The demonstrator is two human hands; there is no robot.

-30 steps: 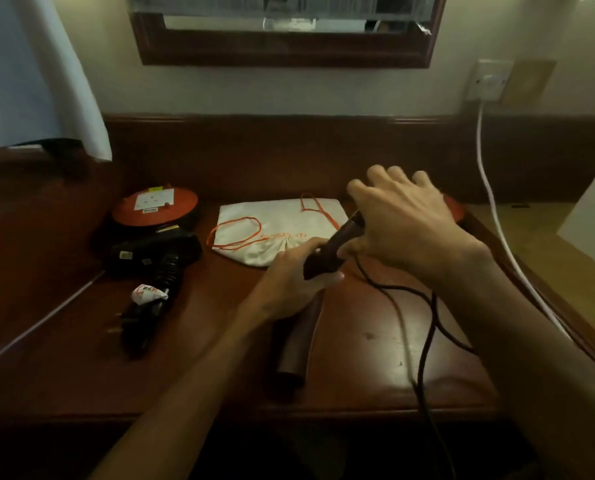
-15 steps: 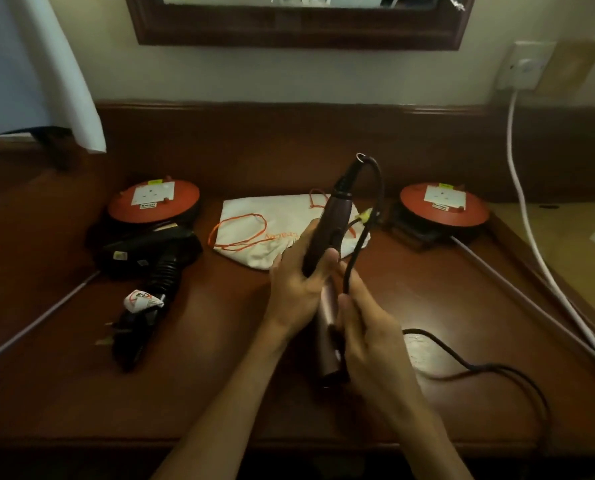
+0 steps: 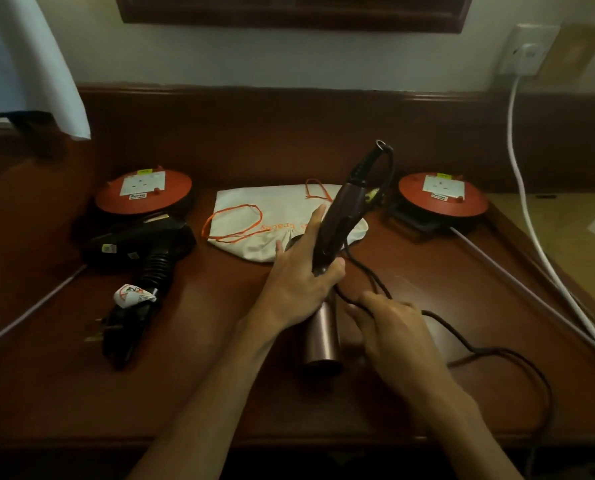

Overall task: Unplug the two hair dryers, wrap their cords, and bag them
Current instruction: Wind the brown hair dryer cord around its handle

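Dark wooden worktop [image 3: 199, 382] fills the view. Nearest the camera, the right hand [image 3: 398, 336] pinches the black cord [image 3: 490, 351] just right of the bronze hair dryer [image 3: 324, 306]; half a second ago it sat against the dryer's barrel, and it has since slid out along the cord. The left hand [image 3: 299, 285] still grips the dryer's handle, barrel pointing toward the camera, handle tilted up and away. Left of that dryer lies the black hair dryer [image 3: 140, 251], cord wrapped, unmoved. Behind the bronze dryer rests the white drawstring bag [image 3: 254, 230], flanked by two orange cable reels [image 3: 143, 195] [image 3: 443, 195].
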